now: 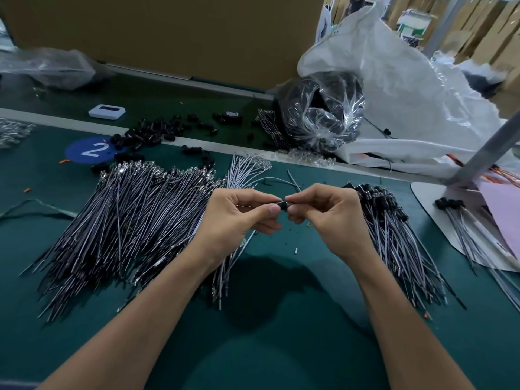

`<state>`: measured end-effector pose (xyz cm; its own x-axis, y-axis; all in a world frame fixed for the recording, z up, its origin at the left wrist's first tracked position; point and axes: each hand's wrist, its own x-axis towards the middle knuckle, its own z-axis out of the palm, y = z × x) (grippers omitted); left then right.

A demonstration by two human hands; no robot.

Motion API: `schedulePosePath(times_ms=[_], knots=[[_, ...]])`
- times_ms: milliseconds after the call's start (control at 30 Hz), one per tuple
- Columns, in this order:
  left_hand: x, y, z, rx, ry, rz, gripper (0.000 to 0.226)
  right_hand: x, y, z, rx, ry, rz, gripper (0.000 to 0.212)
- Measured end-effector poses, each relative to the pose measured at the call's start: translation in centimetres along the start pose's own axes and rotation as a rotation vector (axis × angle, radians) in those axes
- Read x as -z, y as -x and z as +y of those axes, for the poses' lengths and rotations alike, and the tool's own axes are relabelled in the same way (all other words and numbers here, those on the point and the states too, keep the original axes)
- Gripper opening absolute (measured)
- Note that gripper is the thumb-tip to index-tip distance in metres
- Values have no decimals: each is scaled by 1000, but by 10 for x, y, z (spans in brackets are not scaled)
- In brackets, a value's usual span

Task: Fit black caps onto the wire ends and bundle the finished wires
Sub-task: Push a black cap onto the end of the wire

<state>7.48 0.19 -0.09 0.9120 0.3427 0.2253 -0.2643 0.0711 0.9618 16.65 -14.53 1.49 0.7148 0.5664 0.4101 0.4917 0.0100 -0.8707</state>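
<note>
Cap pinched between both hands above the table

On my feed the black cap [282, 205] sits between the two hands over the green table [281, 347]: the right hand [329, 218] pinches it, and the left hand [239, 220] pinches a grey wire [244, 247] at the cap's left end. Left of the cap lies a big pile of bare wires [126, 220], right of it a pile of capped wires [394, 235], and beyond it loose caps [152, 130].

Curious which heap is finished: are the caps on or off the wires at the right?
On: the right-hand wire pile has black caps on its ends; the left pile shows bare metal tips.
</note>
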Motion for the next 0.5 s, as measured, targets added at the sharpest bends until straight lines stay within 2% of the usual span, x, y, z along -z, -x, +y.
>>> schedulePosePath(times_ms=[500], knots=[[-1, 4, 6, -4, 74, -67, 11, 0, 3, -2, -2, -216, -27, 35]])
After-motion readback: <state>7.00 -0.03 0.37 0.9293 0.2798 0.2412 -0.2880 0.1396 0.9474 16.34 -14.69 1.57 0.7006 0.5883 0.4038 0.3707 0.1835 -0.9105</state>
